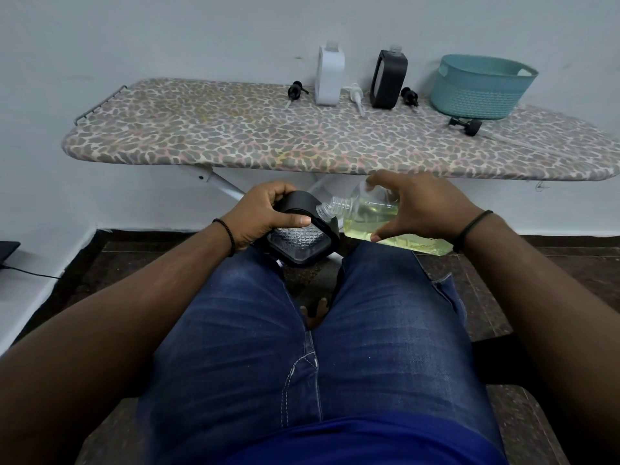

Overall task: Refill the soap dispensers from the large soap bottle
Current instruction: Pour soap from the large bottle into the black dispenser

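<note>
1. The person sits facing a leopard-print ironing board, and the pouring step is in hand: the left hand grips a black-framed soap dispenser with a clear textured body over the left knee, thumb across its front and fingers curled round the top
2. The right hand holds the large clear soap bottle of yellow-green liquid tipped nearly flat, fingers spread over its upper side and thumb beneath, its uncapped threaded neck touching or just at the dispenser's mouth
3. The soap lies pooled along the bottle's lower side; whether any flows yet I cannot tell
4. I judge the next move calls for raising the bottle's base slowly while keeping neck and opening aligned, or soap spills on the jeans
5. A white dispenser and a black dispenser stand on the board with loose pump heads beside them, near a teal basket; probably waiting their turn
</note>
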